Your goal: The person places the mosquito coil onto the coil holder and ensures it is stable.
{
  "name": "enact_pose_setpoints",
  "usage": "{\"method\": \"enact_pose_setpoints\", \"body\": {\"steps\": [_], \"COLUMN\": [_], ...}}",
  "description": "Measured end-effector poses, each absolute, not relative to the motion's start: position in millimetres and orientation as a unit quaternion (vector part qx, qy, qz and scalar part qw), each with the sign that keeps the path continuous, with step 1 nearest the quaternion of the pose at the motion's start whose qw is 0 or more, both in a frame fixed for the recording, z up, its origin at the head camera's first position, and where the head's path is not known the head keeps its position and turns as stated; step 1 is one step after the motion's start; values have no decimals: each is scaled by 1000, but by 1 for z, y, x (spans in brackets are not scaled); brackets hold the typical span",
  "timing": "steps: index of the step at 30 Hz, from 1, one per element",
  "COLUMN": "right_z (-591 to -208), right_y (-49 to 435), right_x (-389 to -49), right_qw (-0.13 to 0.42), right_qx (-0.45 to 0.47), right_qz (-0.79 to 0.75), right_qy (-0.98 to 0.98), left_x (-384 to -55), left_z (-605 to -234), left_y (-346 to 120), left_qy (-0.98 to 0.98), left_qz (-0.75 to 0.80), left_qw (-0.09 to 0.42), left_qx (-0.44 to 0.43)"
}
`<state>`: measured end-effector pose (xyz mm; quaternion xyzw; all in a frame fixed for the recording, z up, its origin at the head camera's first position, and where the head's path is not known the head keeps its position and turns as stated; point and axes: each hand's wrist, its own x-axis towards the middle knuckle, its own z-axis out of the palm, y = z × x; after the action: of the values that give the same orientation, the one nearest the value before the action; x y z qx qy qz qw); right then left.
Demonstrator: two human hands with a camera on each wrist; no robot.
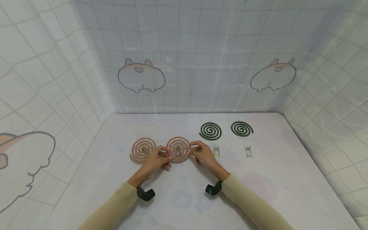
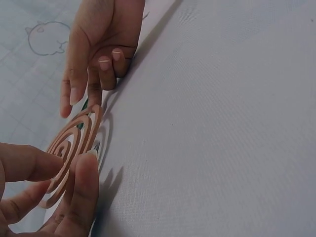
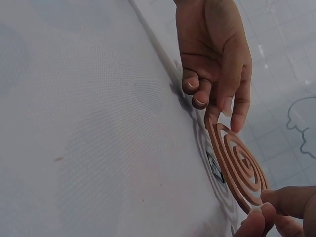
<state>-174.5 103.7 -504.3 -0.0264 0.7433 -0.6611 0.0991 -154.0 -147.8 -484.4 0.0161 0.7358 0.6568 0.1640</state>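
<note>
A brown mosquito coil (image 1: 182, 149) is held flat just above the table between both hands. My left hand (image 1: 156, 159) pinches its left edge, with the thumb (image 2: 85, 180) near the rim. On the opposite edge, my right hand (image 1: 204, 155) pinches the coil between thumb and fingertips. The right wrist view shows a small metal stand (image 3: 215, 168) on the table beneath the raised coil, partly hidden by it. A second brown coil (image 1: 143, 149) lies to the left, partly covered by the left hand.
Two dark green mosquito coils, one nearer (image 1: 210, 131) and one farther right (image 1: 241, 128), lie toward the back. In front of them are two small metal stands, one yellowish (image 1: 217, 152) and one silvery (image 1: 248, 152). Patterned cloth walls (image 1: 201, 48) enclose the white table (image 1: 276, 198).
</note>
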Motion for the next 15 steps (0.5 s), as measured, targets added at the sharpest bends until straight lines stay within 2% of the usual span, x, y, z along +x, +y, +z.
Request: {"method": "enact_pose_setpoints", "body": {"steps": [15], "right_z": [-501], "right_y": [109], "right_x": [-168], "right_qw": [100], "right_qx": [-33], "right_qz": [-665], "right_qy": [739], "left_x": [-146], "left_z": [-481], "left_y": [-147], "left_qy": [746], "left_qz": [649], "left_qw": [147], "left_qx": [15]}}
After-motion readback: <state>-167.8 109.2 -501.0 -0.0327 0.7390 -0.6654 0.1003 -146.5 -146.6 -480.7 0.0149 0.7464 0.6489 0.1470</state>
